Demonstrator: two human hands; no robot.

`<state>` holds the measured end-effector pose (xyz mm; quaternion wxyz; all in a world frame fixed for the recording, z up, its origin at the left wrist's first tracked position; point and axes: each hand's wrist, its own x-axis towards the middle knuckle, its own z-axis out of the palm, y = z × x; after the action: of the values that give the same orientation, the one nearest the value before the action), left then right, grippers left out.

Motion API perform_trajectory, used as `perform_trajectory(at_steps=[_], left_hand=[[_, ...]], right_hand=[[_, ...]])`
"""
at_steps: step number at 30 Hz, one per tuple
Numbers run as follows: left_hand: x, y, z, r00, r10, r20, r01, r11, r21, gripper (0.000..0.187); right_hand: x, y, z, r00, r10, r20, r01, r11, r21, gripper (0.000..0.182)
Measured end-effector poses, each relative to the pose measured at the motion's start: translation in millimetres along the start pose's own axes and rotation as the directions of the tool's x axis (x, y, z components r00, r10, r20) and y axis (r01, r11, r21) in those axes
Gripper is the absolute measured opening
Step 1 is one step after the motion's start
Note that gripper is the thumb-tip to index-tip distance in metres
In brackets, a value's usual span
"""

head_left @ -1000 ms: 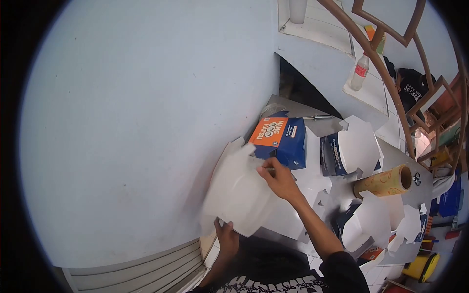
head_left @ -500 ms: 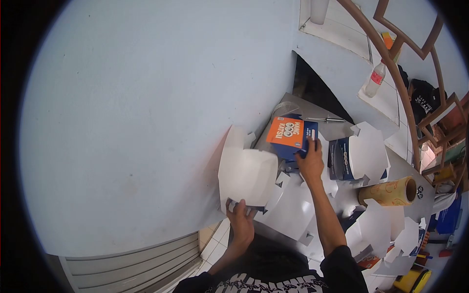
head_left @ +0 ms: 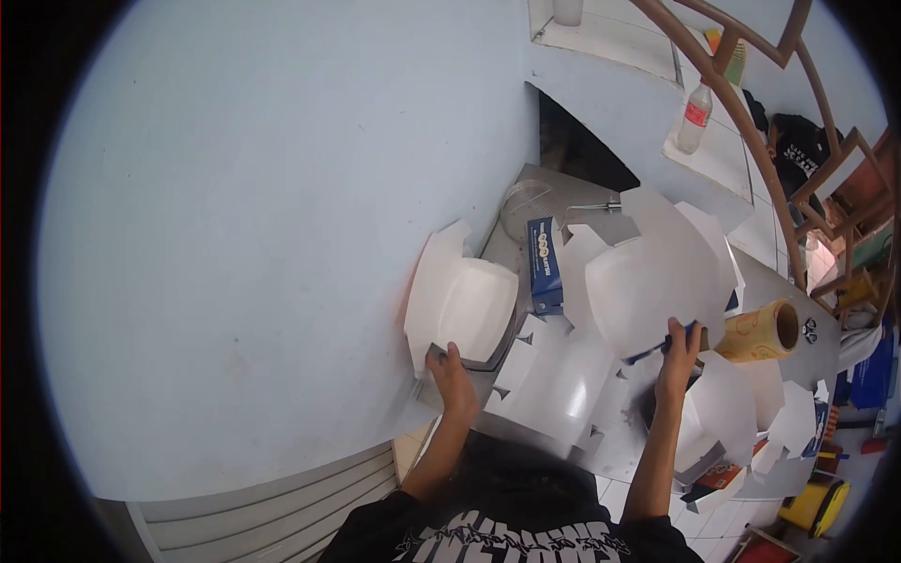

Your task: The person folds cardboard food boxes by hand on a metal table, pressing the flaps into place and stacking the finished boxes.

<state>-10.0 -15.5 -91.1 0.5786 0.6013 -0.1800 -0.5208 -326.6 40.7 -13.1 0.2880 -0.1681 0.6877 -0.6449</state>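
My left hand (head_left: 452, 380) pinches the near edge of an open white box (head_left: 474, 305) that stands beside the wall. My right hand (head_left: 678, 361) grips the near edge of another open white box (head_left: 657, 281), which is tilted with its white inside showing. Between the two boxes, a dark blue printed box panel (head_left: 544, 265) stands on the metal table (head_left: 619, 408). A flattened white carton (head_left: 549, 375) lies in front of it.
A yellow roll (head_left: 758, 331) lies at the right. More open boxes (head_left: 718, 403) stand near it. A clear round lid (head_left: 528, 208) is at the back. A bottle (head_left: 694, 117) stands on a tiled step beyond, behind a brown railing (head_left: 741, 94). A person in black (head_left: 798, 150) is farther off.
My right hand has moved right and nearer, from the orange and blue box to the tilted white one. The orange face no longer shows there. The view has shifted slightly.
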Motion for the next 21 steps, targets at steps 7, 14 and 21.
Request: perform_trajectory(at_steps=[7, 14, 21], left_hand=[[-47.8, 17.7, -14.7, 0.964, -0.145, 0.224, 0.143, 0.989, 0.028, 0.062], [-102.2, 37.8, 45.9, 0.611, -0.454, 0.649, 0.401, 0.884, 0.241, 0.087], [-116.4, 38.8, 63.5, 0.654, -0.331, 0.68, 0.119, 0.933, 0.34, 0.098]], right_hand=[[-42.2, 24.9, -28.9, 0.985, 0.096, 0.147, -0.149, 0.901, 0.408, 0.066], [-104.9, 14.8, -4.2, 0.929, 0.279, 0.243, -0.31, 0.945, 0.102, 0.084], [-111.5, 9.4, 5.3, 0.989, 0.061, 0.134, -0.046, 0.992, -0.114, 0.071]])
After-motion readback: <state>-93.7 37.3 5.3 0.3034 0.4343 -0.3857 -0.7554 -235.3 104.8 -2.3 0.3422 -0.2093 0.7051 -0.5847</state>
